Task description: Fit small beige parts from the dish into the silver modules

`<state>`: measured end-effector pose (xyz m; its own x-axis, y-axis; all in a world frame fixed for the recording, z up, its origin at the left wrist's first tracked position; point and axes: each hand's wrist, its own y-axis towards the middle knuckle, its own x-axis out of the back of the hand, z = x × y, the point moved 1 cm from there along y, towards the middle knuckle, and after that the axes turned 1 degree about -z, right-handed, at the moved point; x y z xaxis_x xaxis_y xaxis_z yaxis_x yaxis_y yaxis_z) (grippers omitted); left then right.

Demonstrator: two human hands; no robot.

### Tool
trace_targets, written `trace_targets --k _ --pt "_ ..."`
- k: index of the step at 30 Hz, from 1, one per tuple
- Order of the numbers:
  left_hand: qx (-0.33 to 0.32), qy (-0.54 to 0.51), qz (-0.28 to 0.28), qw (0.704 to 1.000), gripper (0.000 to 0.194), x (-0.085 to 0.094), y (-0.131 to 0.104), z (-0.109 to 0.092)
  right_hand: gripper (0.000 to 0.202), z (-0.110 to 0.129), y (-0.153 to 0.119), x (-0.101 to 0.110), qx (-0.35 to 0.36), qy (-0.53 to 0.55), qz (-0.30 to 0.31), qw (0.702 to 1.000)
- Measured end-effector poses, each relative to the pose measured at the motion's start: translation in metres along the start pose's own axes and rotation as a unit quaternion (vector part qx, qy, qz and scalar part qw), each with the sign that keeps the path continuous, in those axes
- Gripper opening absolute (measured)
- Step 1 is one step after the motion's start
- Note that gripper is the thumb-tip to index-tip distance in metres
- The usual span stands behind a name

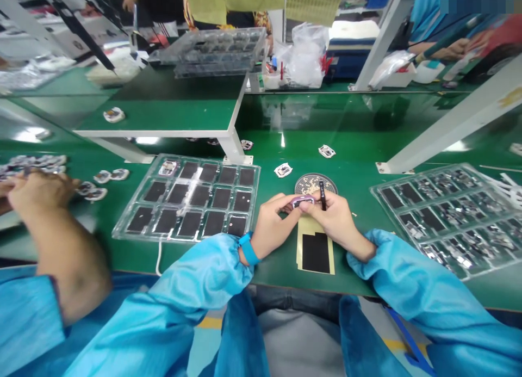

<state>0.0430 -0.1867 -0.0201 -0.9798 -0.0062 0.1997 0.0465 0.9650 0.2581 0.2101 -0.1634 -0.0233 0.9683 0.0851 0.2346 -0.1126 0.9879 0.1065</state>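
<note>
Above the green bench, a small device housing (302, 202) with a purple rim is pinched between both of my hands. My left hand (274, 227), with a blue wristband, grips its left side with thumb and fingers. My right hand (337, 220) steadies the other side with the thumb and also holds slim black tweezers (322, 195) with white lettering upright. Just behind the fingers sits a round dark dish (316, 180) of tiny pale parts. Below them lies a yellow sheet (299, 252) bearing a black patch (316, 253).
On the left is a clear compartment tray (185, 238) with black pads; another tray (442, 203) on the right holds small metallic parts. White housings (283, 170) lie behind my hands. A raised shelf (163, 113) stands behind the left tray. A co-worker's arm (67, 246) reaches in at left.
</note>
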Motion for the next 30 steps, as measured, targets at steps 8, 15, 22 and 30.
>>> trace_targets --k 8,15,22,30 --pt "-0.027 0.067 0.031 0.997 0.029 0.002 0.0 0.002 0.01 0.011 0.008 0.026 0.24 -0.125 0.031 0.962" --pt "-0.014 0.063 0.041 0.997 0.03 0.003 0.0 0.007 0.013 0.0 0.008 0.031 0.257 -0.176 0.097 0.945" --pt "-0.017 0.088 0.044 0.995 0.03 0.003 -0.002 0.003 0.014 -0.002 0.004 0.032 0.29 -0.25 0.116 0.916" --pt "-0.02 0.281 0.121 0.952 0.028 0.02 0.064 -0.006 0.013 -0.009 0.015 0.039 0.256 -0.272 0.058 0.926"
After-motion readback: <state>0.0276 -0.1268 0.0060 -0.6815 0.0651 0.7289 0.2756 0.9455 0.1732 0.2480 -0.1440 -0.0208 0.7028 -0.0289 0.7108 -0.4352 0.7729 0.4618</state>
